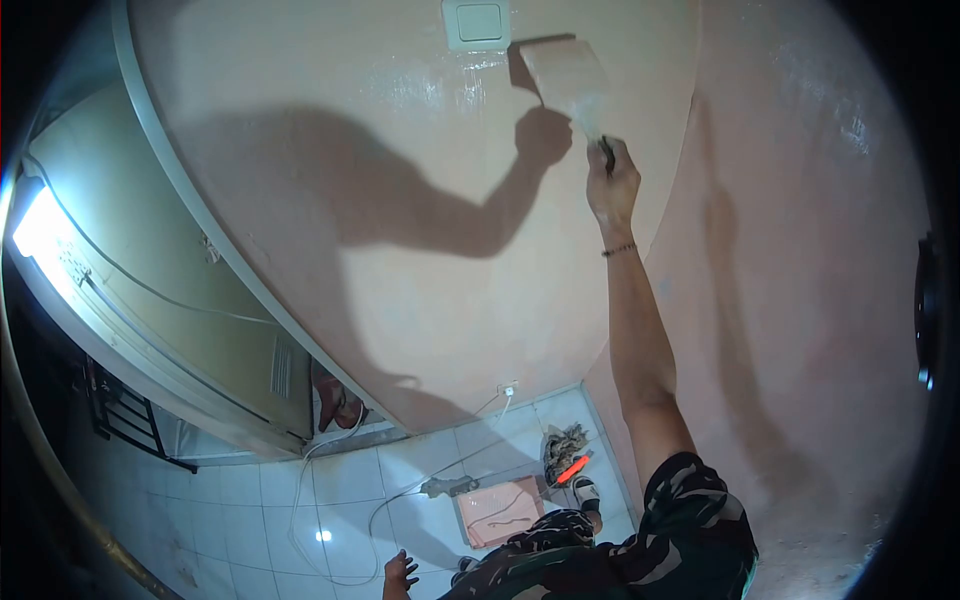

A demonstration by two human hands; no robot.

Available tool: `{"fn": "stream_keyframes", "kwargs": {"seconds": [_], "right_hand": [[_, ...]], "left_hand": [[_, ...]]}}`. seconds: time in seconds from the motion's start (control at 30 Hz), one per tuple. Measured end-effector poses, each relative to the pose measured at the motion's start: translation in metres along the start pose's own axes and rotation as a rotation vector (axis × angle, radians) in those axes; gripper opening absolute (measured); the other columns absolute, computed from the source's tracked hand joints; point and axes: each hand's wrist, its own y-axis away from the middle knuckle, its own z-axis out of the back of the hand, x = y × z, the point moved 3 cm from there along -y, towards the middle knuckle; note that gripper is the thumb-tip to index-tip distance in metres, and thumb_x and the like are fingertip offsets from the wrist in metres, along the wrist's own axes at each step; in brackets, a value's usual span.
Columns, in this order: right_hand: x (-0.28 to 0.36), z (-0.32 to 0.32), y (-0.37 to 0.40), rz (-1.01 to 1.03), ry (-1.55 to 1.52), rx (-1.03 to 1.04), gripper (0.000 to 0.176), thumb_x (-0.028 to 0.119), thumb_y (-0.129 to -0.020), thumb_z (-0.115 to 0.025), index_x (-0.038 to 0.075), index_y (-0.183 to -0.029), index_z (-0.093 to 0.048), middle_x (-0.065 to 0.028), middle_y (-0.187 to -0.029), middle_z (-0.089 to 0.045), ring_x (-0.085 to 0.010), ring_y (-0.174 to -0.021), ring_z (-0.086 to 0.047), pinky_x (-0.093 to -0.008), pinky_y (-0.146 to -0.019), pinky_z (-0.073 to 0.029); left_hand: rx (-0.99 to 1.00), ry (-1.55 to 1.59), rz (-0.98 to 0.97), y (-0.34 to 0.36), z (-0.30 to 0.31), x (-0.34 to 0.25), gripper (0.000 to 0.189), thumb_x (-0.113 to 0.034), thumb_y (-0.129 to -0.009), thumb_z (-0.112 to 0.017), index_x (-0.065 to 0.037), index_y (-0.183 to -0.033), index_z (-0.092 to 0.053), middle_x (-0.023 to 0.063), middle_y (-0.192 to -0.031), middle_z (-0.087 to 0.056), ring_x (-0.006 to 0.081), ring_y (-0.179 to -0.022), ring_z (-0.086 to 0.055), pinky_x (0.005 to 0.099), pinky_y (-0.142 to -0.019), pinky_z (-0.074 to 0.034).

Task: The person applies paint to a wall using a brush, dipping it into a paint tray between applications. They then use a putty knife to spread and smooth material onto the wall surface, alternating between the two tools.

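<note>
My right hand (614, 182) is raised high on the pink wall (470, 330), its fingers wrapped round the dark handle of a wide, flat, pale tool (568, 78). The tool's broad end lies at the wall, just right of and below a white light switch (478, 22). Wet, shiny streaks show on the wall under the switch. Low in the view, my left hand (401, 569) hangs above the floor with its fingers apart and nothing in it.
A folded pink item (500, 508), a crumpled cloth (562, 452) and an orange-red object (573, 470) lie on the tiled floor (345, 483) near my feet. Cables cross the tiles. A white plug (508, 391) sits in a low socket. Left are a doorway and a black rack (135, 420).
</note>
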Motion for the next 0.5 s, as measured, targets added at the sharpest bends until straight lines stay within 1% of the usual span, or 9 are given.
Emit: {"fn": "stream_keyframes", "kwargs": {"seconds": [0.03, 0.13, 0.2, 0.23, 0.3, 0.33, 0.37, 0.4, 0.5], "right_hand": [[0.005, -0.005, -0.007, -0.010, 0.000, 0.001, 0.018, 0.017, -0.080, -0.054, -0.001, -0.085, -0.056, -0.0078, -0.057, -0.054, -0.0127, -0.050, -0.050, -0.0266, -0.050, -0.042], [0.010, -0.013, -0.015, -0.019, -0.008, -0.028, 0.019, 0.018, -0.080, -0.055, 0.000, -0.085, -0.056, -0.0103, -0.059, -0.056, -0.0174, -0.051, -0.054, -0.0287, -0.052, -0.044], [0.004, -0.016, -0.013, -0.055, 0.092, -0.004, 0.019, 0.019, -0.079, -0.055, 0.001, -0.084, -0.056, -0.0130, -0.060, -0.057, -0.0224, -0.052, -0.057, -0.0305, -0.052, -0.045], [-0.001, -0.015, -0.001, -0.048, 0.080, 0.019, 0.018, 0.020, -0.079, -0.056, 0.002, -0.085, -0.056, -0.0149, -0.062, -0.057, -0.0265, -0.054, -0.057, -0.0327, -0.053, -0.045], [-0.026, -0.010, 0.036, -0.027, 0.149, 0.069, 0.015, 0.016, -0.079, -0.054, 0.003, -0.086, -0.056, -0.0167, -0.064, -0.057, -0.0305, -0.055, -0.058, -0.0351, -0.052, -0.045], [-0.038, -0.004, 0.058, -0.065, 0.153, 0.102, 0.014, 0.014, -0.078, -0.054, 0.003, -0.086, -0.056, -0.0158, -0.063, -0.057, -0.0295, -0.055, -0.057, -0.0349, -0.053, -0.045], [-0.049, 0.005, 0.077, -0.139, 0.128, 0.135, 0.014, 0.013, -0.078, -0.054, 0.002, -0.086, -0.055, -0.0148, -0.062, -0.057, -0.0278, -0.055, -0.058, -0.0341, -0.053, -0.046], [-0.046, 0.016, 0.088, -0.124, 0.132, 0.120, 0.015, 0.013, -0.078, -0.054, 0.001, -0.088, -0.055, -0.0133, -0.062, -0.056, -0.0250, -0.053, -0.057, -0.0326, -0.053, -0.045], [-0.038, 0.028, 0.071, -0.073, 0.061, 0.041, 0.017, 0.012, -0.079, -0.053, 0.000, -0.090, -0.055, -0.0124, -0.061, -0.055, -0.0239, -0.052, -0.055, -0.0315, -0.053, -0.045]], "left_hand": [[-0.008, -0.003, 0.004, 0.005, -0.001, 0.000, 0.055, -0.036, -0.089, -0.040, -0.006, -0.132, -0.023, 0.0141, -0.134, -0.032, 0.0325, -0.117, -0.038, 0.0609, -0.090, -0.029], [-0.023, -0.004, 0.028, 0.013, -0.006, 0.011, 0.055, -0.036, -0.089, -0.040, -0.006, -0.132, -0.024, 0.0142, -0.133, -0.033, 0.0328, -0.117, -0.039, 0.0608, -0.090, -0.029], [0.013, 0.003, 0.066, 0.009, -0.008, 0.025, 0.055, -0.036, -0.089, -0.041, -0.006, -0.131, -0.024, 0.0139, -0.133, -0.033, 0.0329, -0.115, -0.040, 0.0609, -0.089, -0.030], [0.016, -0.003, 0.067, 0.000, -0.004, 0.036, 0.055, -0.036, -0.089, -0.041, -0.006, -0.131, -0.024, 0.0139, -0.133, -0.033, 0.0329, -0.115, -0.040, 0.0609, -0.089, -0.030], [0.072, 0.062, 0.086, -0.031, 0.006, 0.066, 0.055, -0.036, -0.089, -0.041, -0.004, -0.131, -0.025, 0.0132, -0.131, -0.036, 0.0329, -0.114, -0.042, 0.0618, -0.088, -0.031], [0.080, 0.092, 0.133, -0.038, 0.008, 0.071, 0.051, -0.037, -0.089, -0.042, -0.007, -0.129, -0.030, 0.0118, -0.128, -0.040, 0.0323, -0.111, -0.044, 0.0606, -0.086, -0.032], [0.084, 0.087, 0.131, -0.039, 0.007, 0.068, 0.051, -0.037, -0.089, -0.042, -0.007, -0.129, -0.030, 0.0118, -0.128, -0.040, 0.0323, -0.111, -0.044, 0.0606, -0.086, -0.032], [0.078, 0.040, 0.129, -0.041, 0.006, 0.064, 0.050, -0.037, -0.089, -0.042, -0.008, -0.128, -0.031, 0.0116, -0.128, -0.040, 0.0321, -0.111, -0.044, 0.0602, -0.086, -0.033], [0.048, -0.096, 0.120, -0.042, 0.005, 0.053, 0.048, -0.037, -0.089, -0.043, -0.010, -0.127, -0.033, 0.0109, -0.127, -0.041, 0.0315, -0.110, -0.045, 0.0587, -0.085, -0.033]]}}
